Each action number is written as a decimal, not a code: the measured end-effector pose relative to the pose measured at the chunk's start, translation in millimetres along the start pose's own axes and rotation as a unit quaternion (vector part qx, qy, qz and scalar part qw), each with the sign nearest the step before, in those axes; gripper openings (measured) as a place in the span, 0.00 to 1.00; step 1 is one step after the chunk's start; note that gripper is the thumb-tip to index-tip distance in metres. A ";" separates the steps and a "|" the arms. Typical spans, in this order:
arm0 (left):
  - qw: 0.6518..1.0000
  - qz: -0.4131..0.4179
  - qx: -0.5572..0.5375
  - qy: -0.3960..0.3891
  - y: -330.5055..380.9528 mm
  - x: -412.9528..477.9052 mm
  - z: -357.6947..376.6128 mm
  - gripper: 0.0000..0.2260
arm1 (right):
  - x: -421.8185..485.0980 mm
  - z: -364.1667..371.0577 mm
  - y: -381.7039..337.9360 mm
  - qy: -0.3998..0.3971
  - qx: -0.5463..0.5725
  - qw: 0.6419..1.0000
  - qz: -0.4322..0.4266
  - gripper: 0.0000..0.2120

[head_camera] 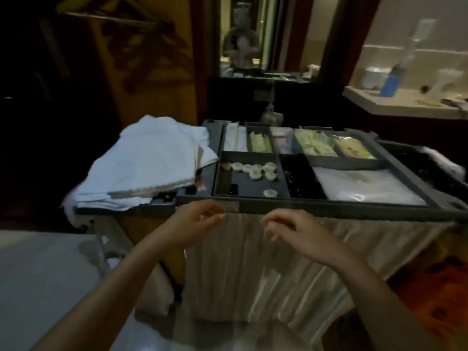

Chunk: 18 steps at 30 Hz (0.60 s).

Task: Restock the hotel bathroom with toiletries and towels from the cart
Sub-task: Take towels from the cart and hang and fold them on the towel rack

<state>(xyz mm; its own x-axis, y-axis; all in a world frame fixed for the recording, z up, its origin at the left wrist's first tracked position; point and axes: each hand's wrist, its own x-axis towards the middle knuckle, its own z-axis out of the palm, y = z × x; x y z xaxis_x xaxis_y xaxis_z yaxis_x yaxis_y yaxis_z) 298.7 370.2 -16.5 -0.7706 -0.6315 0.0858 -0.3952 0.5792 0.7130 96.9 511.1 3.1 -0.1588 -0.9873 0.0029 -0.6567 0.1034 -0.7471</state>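
A housekeeping cart [316, 207] stands in front of me, its grey top tray split into compartments. Several small round soaps [255, 169] lie in the front left compartment. Green and yellow sachets [316, 145] fill the back ones, and a clear plastic pack [364, 186] lies at the front right. A stack of folded white towels [141, 163] sits on the cart's left end. My left hand [195, 224] and my right hand [296, 231] hover just in front of the tray's near edge, fingers loosely curled, holding nothing.
A pleated beige bag [266, 269] hangs from the cart below my hands. The bathroom counter [395, 107] at the back right carries a blue bottle [391, 81] and white cups. A mirror [253, 36] is on the far wall. The left side is dark.
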 end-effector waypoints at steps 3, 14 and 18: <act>0.998 -0.042 0.016 0.050 -23.5 39.9 -13.9 0.04 | 68.6 -12.8 17.8 -0.043 0.021 0.999 -0.023 0.07; 0.947 -0.270 0.141 0.101 -80.9 125.3 -45.7 0.13 | 276.8 -15.3 23.5 -0.177 0.031 0.974 -0.136 0.06; 0.930 -0.305 0.124 0.161 -104.3 127.7 -60.5 0.17 | 330.2 25.5 20.1 -0.204 0.007 0.967 -0.151 0.14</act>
<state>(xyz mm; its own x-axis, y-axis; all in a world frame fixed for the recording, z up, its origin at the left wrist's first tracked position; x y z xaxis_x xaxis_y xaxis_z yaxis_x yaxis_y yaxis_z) 271.8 197.9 -37.8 -0.1916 -0.9802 -0.0506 -0.8440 0.1382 0.5182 50.1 184.0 -27.8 0.3452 -0.9377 -0.0385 -0.6175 -0.1961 -0.7617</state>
